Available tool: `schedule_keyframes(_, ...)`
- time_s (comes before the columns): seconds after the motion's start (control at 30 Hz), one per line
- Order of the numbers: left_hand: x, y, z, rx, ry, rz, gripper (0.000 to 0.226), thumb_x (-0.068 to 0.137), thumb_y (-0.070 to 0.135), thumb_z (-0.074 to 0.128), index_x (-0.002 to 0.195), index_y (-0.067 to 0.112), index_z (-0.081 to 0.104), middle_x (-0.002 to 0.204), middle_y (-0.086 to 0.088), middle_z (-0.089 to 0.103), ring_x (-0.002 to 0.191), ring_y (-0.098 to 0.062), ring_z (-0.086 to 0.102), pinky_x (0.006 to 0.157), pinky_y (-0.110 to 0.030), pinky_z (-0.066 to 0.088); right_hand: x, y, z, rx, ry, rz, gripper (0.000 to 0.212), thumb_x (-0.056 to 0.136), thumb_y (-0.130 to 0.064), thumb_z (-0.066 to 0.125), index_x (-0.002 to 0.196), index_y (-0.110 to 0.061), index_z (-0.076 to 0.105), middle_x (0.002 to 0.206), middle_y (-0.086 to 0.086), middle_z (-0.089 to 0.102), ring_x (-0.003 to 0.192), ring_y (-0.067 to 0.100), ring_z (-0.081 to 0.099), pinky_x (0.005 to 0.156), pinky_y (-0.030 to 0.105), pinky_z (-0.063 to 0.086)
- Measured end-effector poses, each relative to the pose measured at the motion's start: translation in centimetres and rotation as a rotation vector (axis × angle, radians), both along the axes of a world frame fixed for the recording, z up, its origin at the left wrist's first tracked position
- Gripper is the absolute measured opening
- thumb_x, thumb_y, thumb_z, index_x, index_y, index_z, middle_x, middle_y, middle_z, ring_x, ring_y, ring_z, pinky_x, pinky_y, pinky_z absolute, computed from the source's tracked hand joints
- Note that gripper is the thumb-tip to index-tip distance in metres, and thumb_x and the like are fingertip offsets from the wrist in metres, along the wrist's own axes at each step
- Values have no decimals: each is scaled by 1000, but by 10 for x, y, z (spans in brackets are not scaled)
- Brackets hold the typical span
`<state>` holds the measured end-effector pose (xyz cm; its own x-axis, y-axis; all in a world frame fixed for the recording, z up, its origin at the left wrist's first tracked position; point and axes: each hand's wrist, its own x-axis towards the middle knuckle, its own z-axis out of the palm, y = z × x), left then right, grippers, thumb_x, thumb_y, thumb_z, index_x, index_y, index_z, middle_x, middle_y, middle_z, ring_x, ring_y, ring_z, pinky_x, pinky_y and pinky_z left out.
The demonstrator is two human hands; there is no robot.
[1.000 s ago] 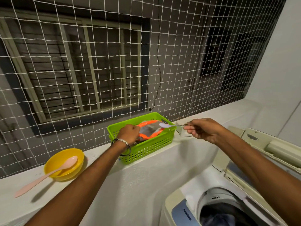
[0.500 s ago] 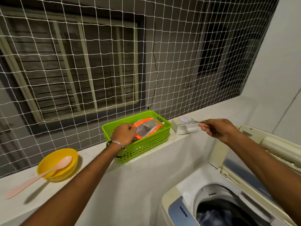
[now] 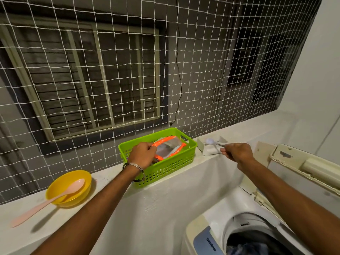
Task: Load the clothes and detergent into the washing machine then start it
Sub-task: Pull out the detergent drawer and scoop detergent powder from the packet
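Observation:
A green basket (image 3: 171, 163) stands on the white ledge and holds an orange-edged detergent pouch (image 3: 170, 147). My left hand (image 3: 143, 155) grips the pouch's left edge inside the basket. My right hand (image 3: 237, 152) pinches the handle of a small spoon (image 3: 210, 141), whose bowl hovers over a small white open box (image 3: 211, 150) just right of the basket. At the bottom right the top-loading washing machine (image 3: 207, 242) stands with its lid (image 3: 301, 166) raised, and dark clothes (image 3: 246, 248) lie in the drum.
A yellow bowl (image 3: 55, 188) with a long pink spoon (image 3: 46, 203) rests on the ledge (image 3: 165, 199) at the left. White netting (image 3: 110, 70) closes off the space behind the ledge. A white wall rises at the right.
My right hand has carried the spoon from over the basket to the right, over the small white box. My left hand has stayed on the pouch in the basket.

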<state>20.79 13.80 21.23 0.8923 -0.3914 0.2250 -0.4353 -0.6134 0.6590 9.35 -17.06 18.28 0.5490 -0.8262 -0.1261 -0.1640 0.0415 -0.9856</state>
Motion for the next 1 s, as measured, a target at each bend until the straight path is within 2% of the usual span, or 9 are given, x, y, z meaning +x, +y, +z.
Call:
schedule_keyframes(0.17,-3,0,2,-8,-10,-5,46,95,18,47,49,18,44,46,4,45,45,-7,41,45,-23,24,2,5,-7,-123,8,27,15,83,-5,64,72,-4,73,73,15,72,66,23,64,78,37,58)
schedule_keyframes(0.27,-3,0,1,-12,-16,-9,46,95,18,47,49,17,45,46,4,46,45,-9,43,45,-23,23,-1,14,-9,-451,139,51,19,83,-13,65,66,-13,73,69,8,71,70,25,63,71,33,50)
schedule_keyframes(0.4,-1,0,0,-3,-19,-6,45,95,19,47,49,17,43,47,3,44,48,-12,41,45,-24,21,-3,17,-15,-961,197,117,18,89,-12,60,81,-6,75,75,12,73,70,30,63,64,33,46)
schedule_keyframes(0.5,-2,0,0,-7,-23,-4,42,94,19,47,53,15,48,48,4,46,52,-17,43,46,-24,24,-1,17,-21,-1156,214,148,24,93,-17,57,78,-6,72,74,11,73,65,30,62,58,27,34)
schedule_keyframes(0.6,-2,0,0,-16,-13,-1,39,95,20,47,56,16,51,48,4,47,48,-10,43,46,-23,24,-2,19,-20,-1268,232,127,20,94,-16,58,83,-7,72,76,12,73,65,31,64,60,24,33)
schedule_keyframes(0.7,0,0,-1,-25,-3,-5,38,94,19,47,56,16,54,48,4,49,51,-18,46,46,-24,25,-3,18,-22,-1320,195,110,16,93,-12,59,83,-7,71,72,15,72,63,34,65,60,26,35)
schedule_keyframes(0.87,-2,0,1,-25,5,-13,34,94,19,46,64,15,61,48,5,50,49,-14,47,46,-22,26,-3,19,-27,-1293,208,126,17,94,-16,58,87,-8,71,76,14,73,66,32,65,61,28,42)
schedule_keyframes(0.93,-3,0,2,-26,1,-9,36,94,18,47,60,16,58,47,5,50,46,-8,46,45,-23,26,-3,19,-26,-1284,180,115,18,95,-18,58,90,-8,72,77,14,73,67,33,66,62,32,48)
schedule_keyframes(1.0,-2,1,2,-36,4,-4,39,93,18,47,55,18,54,46,4,50,45,-6,45,43,-23,32,-3,20,-26,-1259,202,135,20,95,-19,57,89,-7,71,78,14,73,69,34,66,61,30,45)
